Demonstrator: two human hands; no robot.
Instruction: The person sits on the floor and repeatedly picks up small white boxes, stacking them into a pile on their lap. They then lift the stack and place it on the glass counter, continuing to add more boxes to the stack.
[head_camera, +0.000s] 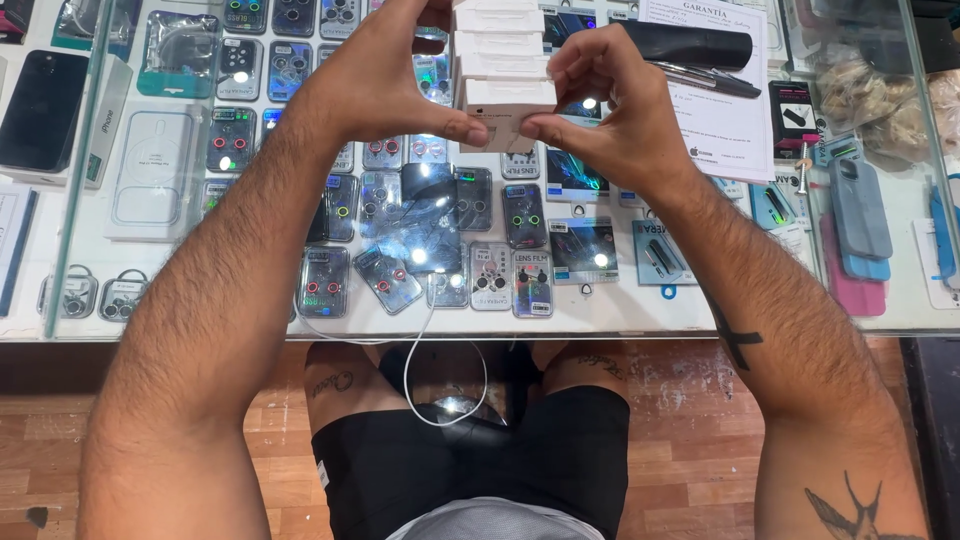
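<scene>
Between our left hand (385, 85) and right hand (610, 110) we note a stack of plain white boxes (500, 60). Below the hands: lens-film packets (525, 215), dark with iridescent shine and red or green rings. Right of the right hand: white printed sheet (715, 100) under a black stapler (690, 45); farther right, grey-blue case (858, 205) over pink case (850, 290). Left of the left hand: black phone (40, 110).

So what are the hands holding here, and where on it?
Both hands hold a stack of small white boxes: left hand and right hand press its opposite sides, thumbs under the bottom box.
</scene>
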